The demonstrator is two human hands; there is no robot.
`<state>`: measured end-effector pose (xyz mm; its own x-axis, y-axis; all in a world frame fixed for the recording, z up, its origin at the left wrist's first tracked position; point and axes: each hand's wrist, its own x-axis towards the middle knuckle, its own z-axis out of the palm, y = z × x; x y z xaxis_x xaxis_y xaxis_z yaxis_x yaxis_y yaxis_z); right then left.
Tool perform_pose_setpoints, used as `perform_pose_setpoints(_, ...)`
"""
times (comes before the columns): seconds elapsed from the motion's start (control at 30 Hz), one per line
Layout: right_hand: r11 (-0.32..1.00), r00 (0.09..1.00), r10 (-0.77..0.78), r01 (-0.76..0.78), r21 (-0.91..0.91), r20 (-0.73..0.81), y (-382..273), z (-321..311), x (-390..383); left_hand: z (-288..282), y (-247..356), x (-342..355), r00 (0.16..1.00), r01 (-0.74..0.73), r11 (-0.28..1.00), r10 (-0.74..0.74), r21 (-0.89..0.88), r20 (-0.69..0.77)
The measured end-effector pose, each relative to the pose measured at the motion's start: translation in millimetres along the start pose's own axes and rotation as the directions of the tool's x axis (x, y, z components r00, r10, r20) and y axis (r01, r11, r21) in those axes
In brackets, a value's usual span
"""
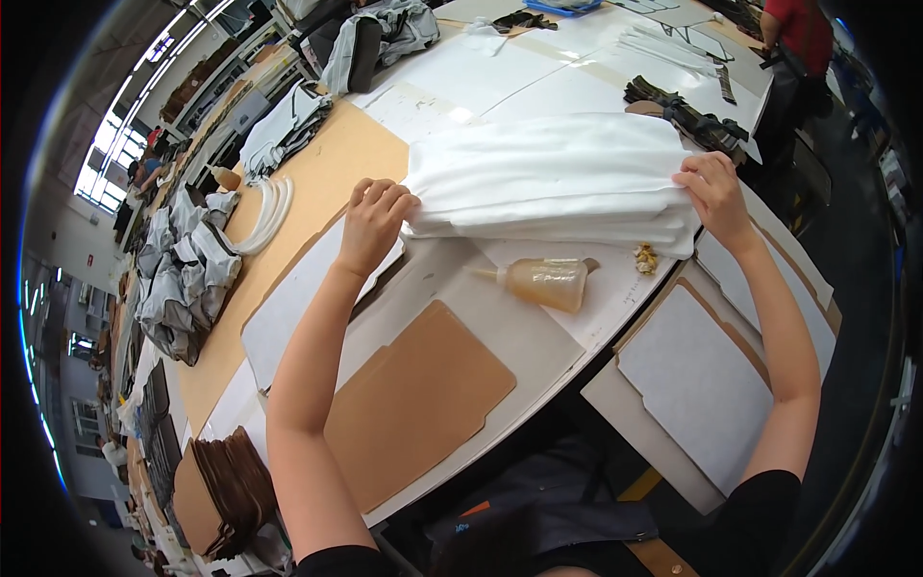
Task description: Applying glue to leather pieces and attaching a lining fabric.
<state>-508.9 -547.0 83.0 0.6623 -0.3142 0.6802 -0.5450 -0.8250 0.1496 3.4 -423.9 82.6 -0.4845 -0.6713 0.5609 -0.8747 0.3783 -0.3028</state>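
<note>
Starting at the nine o'clock edge of the view, heaps of grey garment pieces (183, 279) and a set of curved white strips (264, 216) lie on the long tabletop (336, 159), with a fanned pile of brown card patterns (226, 490) down at seven o'clock. Next comes the left hand (373, 223), fingers curled shut over the left end of a thick stack of white fabric (553, 178), pinching several layers together. At six o'clock from the stack lie a brown card template (418, 399) and, closer to it, a squeeze bottle (543, 282) of amber liquid on its side, nozzle toward nine o'clock. A small crumpled yellowish scrap (645, 258) sits just beside the stack's lower right corner. The right hand (716, 192) is closed on the stack's right end, thumb under and fingers over. Grey card pattern pieces (697, 380) overhang the edge at four o'clock, and another person in a red top (798, 29) stands at one o'clock. My judgement is that uneven grips could let the plies slide out of alignment, and that dragging the stack toward six o'clock could catch the bottle, roll it, and leak on the white cloth.
</note>
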Motion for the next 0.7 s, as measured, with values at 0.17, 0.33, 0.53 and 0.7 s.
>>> perform_pose_setpoints(0.17, 0.995, 0.993, 0.076, -0.081, 0.059, 0.086, 4, -6, -3, -7, -2, -4, 0.999, 0.025, 0.998, -0.023, -0.057, 0.034)
perform_pose_setpoints(0.33, 0.924, 0.934, 0.346, -0.356, 0.142, 0.09, 40, 2, -15, 1, -11, -3, 0.947, 0.316, 0.926, -0.32, -0.205, 0.019)
perform_pose_setpoints(0.53, 0.853, 0.893, 0.402, -0.445, 0.271, 0.201, 41, 16, 28, 23, -12, 27, 0.882, 0.46, 0.813, -0.372, -0.358, 0.289)
perform_pose_setpoints(0.7, 0.733, 0.696, 0.481, -0.652, 0.191, 0.533, 56, 18, 39, 14, -22, 48, 0.802, 0.535, 0.797, -0.375, -0.281, 0.464)
